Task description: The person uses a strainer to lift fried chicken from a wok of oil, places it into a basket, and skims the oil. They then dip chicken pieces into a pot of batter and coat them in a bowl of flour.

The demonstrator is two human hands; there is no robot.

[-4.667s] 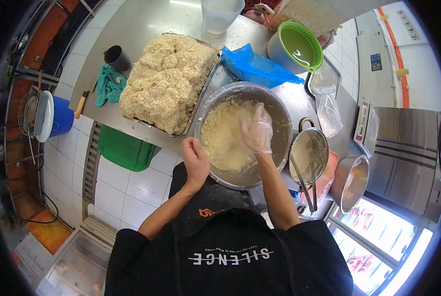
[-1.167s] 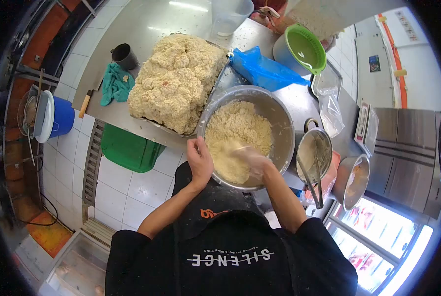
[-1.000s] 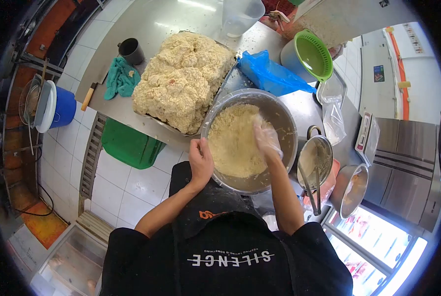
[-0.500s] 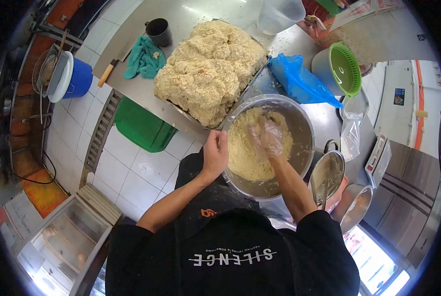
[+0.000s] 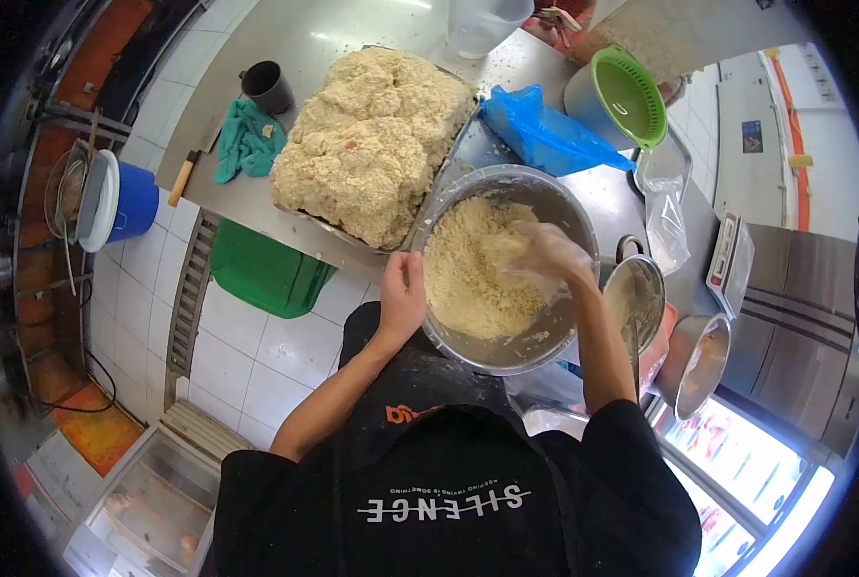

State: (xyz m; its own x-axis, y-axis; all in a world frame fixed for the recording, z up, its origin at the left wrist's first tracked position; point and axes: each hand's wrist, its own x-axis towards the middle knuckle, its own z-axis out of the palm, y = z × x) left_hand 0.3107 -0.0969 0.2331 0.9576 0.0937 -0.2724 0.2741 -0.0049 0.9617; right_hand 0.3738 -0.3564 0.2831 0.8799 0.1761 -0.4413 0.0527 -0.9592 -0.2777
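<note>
One blue bucket (image 5: 131, 200), one teal cloth (image 5: 247, 140) and one dark cup (image 5: 267, 87) are sitting at the left. One tray of heaped breaded pieces (image 5: 372, 139) is lying just beside one round metal bowl (image 5: 564, 207) of crumb mixture (image 5: 468, 279) at the counter's near edge. The left hand (image 5: 403, 293) is gripping the bowl's rim, fingers curled. The gloved right hand (image 5: 543, 260) is working inside the bowl; motion blur is hiding its grip. Two smaller pots (image 5: 704, 361) are standing at the right.

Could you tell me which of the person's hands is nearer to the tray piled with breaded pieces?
Left. The left hand grips the mixing bowl's rim just below the tray; the gloved right hand is inside the bowl, farther off.
</note>
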